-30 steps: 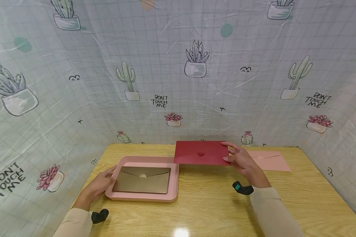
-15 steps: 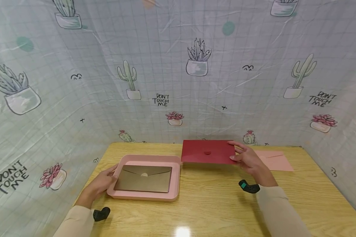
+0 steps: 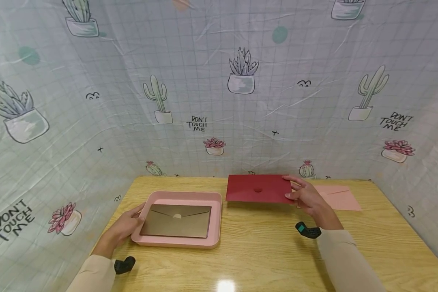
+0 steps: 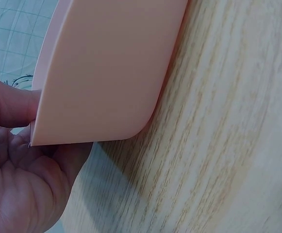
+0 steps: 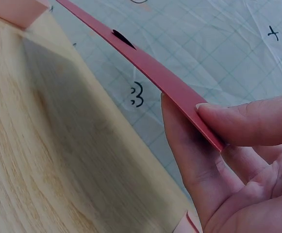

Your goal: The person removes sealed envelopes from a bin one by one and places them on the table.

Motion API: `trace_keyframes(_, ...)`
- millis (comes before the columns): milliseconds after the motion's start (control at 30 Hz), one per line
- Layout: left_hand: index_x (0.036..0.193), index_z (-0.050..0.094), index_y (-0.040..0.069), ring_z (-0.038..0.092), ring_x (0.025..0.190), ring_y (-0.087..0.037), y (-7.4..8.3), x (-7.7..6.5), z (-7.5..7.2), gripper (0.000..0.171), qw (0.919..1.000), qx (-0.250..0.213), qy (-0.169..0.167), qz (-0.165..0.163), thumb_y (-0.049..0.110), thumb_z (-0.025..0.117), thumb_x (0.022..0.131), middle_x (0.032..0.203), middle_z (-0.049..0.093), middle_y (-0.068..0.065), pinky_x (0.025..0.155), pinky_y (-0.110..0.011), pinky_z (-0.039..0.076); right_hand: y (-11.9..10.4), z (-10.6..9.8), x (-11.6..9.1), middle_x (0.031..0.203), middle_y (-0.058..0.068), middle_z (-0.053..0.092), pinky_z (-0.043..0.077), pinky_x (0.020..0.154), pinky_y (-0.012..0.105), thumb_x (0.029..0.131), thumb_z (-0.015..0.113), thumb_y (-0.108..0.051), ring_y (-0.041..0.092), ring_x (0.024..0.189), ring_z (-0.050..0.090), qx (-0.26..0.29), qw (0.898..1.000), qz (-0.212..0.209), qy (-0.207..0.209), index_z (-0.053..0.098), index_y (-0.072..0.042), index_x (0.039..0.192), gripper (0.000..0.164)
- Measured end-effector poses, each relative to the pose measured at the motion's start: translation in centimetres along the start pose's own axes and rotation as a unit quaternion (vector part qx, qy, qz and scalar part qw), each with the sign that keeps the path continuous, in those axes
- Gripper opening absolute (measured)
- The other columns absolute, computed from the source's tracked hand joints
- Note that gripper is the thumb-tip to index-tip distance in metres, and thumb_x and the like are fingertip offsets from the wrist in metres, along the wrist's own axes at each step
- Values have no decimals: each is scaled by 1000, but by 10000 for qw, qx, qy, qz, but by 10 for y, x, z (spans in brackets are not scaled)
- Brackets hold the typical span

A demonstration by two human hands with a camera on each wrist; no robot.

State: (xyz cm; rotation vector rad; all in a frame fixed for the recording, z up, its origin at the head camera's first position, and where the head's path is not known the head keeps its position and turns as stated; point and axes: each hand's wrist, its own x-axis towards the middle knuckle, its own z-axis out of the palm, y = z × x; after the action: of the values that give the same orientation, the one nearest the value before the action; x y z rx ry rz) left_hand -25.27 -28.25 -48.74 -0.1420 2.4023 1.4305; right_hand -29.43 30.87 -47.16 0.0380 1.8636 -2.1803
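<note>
The right hand is pinching the red envelope by its right end, holding it above the table near the far edge. The left hand is pinching the left wall of the pink tray, which is sitting near the table's left edge. A gold envelope is lying inside the tray; a pink envelope is lying near the table's far right corner.
</note>
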Motion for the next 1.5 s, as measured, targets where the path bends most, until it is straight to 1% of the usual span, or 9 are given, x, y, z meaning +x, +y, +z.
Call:
trace_keyframes(133,168,7,10,25,152,-58,-1,1,1,67,10000,-5,9,-32,7,38,109,168,15,-37,119,-68,34,3,-1,1,127,-8,64,64,80,26,96,59,12,12,98,75,15,10000,31,26,35,-10,162,74)
trace_keyframes(267,168,6,9,24,152,-58,-2,0,2,67,10000,-9,4,-28,6,38,109,168,14,-37,119,-69,34,7,-2,2,137,2,61,64,83,28,95,61,12,13,100,74,17,9999,74,108,37,-10,161,74)
trace_keyframes(367,168,7,8,24,152,-59,-2,0,2,67,10000,16,10,-4,6,38,109,168,14,-38,118,-69,35,10,-2,3,149,12,53,64,85,28,95,62,11,13,101,73,-69,9998,79,165,38,-11,161,74)
trace_keyframes(500,168,8,7,25,152,-59,-2,0,2,66,10000,8,6,22,6,38,109,168,14,-38,118,-69,35,13,-2,6,156,19,47,64,84,27,95,62,12,12,101,72,-183,9996,63,204,37,-10,161,74)
trace_keyframes(700,168,7,8,23,153,-58,-2,0,1,67,10000,-82,-38,28,6,38,109,168,13,-37,119,-68,33,17,-1,11,160,21,42,64,82,26,94,61,13,11,100,72,-232,9995,88,198,39,-9,160,73)
trace_keyframes(900,168,5,9,21,154,-57,-3,1,0,67,9999,-108,-74,14,6,38,110,169,12,-37,120,-68,32,18,1,13,163,23,38,63,82,25,96,59,12,12,100,73,-325,9994,119,98,35,-8,162,74)
trace_keyframes(1133,168,6,11,27,151,-58,-3,0,0,67,9999,90,7,-93,7,38,109,168,15,-37,117,-66,39,20,5,15,166,28,34,63,82,26,95,58,14,13,102,72,-350,9991,226,116,33,-7,163,75)
trace_keyframes(1267,168,6,12,28,151,-59,-2,-1,-1,67,9998,151,30,-104,8,38,109,168,16,-37,117,-67,39,22,5,18,167,29,30,63,81,25,95,57,15,14,104,71,-415,9987,274,132,31,-7,164,76)
trace_keyframes(1500,168,6,11,27,151,-58,-1,0,-1,67,9998,161,4,-72,8,39,109,168,15,-37,117,-67,38,25,6,22,164,33,34,62,81,24,95,58,14,16,105,69,-919,9952,244,246,30,-4,163,76)
